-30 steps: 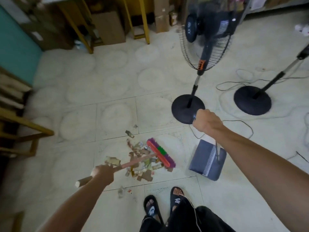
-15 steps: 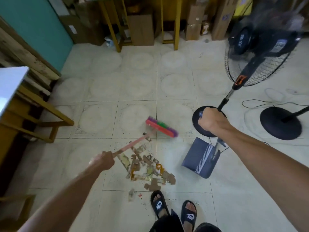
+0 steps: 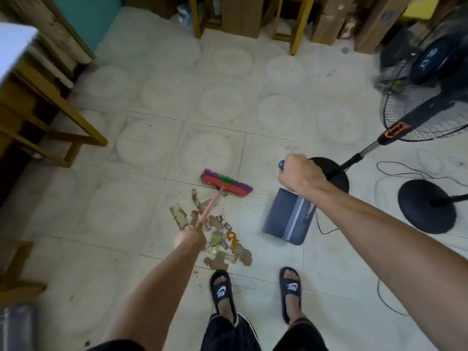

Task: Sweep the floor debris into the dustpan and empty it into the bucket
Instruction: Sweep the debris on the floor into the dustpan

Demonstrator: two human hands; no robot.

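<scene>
Both hands grip: left hand the broom behind the debris to pull it; right hand, seemingly, the handle steadying the dustpan alongside.

Both arms reach forward and down, bare to above the elbow. The left hand is low and near the body's midline, fingers closed in a fist around a thin handle. The right hand is held higher and farther out, knuckles up, fist clenched on another handle, wrist slightly bent, forearm stretched nearly straight.
</scene>
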